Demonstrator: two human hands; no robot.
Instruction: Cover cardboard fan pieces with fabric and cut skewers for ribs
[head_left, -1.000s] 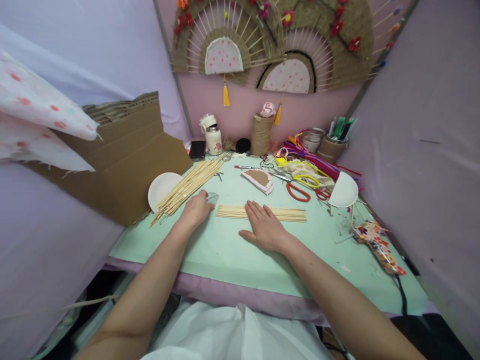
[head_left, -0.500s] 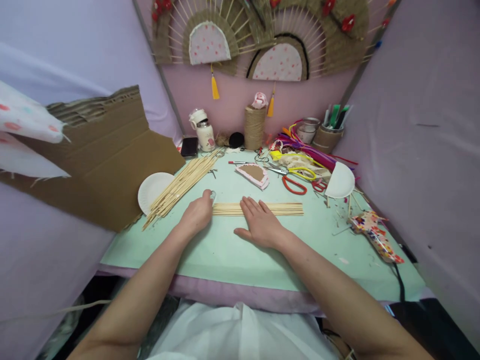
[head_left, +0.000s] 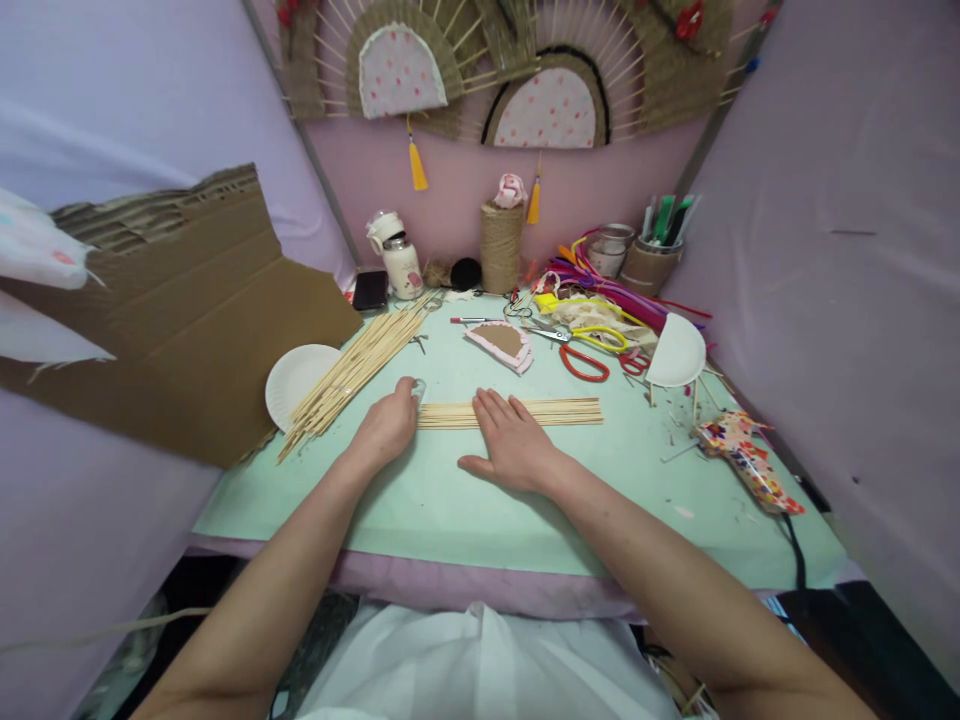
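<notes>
A row of thin wooden sticks [head_left: 571, 411] lies side by side across the table in front of me. My right hand [head_left: 513, 442] rests flat on the middle of the row, its fingers stretched out and the thumb apart. At the row's left end, my left hand [head_left: 388, 425] is closed, with a small clear, shiny piece [head_left: 418, 388] showing at its fingertips. What kind of thing that piece is I cannot tell. Beyond my left hand, a loose pile of longer sticks [head_left: 360, 365] lies slantwise, partly over a white paper plate [head_left: 289, 375].
Behind the row lie a half-round cardboard piece [head_left: 501, 342] with a pink edge and yellow-red scissors [head_left: 589, 350]. To the right are a half paper plate [head_left: 677, 350] and a flower-patterned tool with a cord [head_left: 746, 455]. Large cardboard [head_left: 195, 330] leans at left; a twine roll [head_left: 501, 250] stands behind.
The whole view has shifted slightly, so everything sits a little further left and higher. Both hands keep their places on the row of sticks.
</notes>
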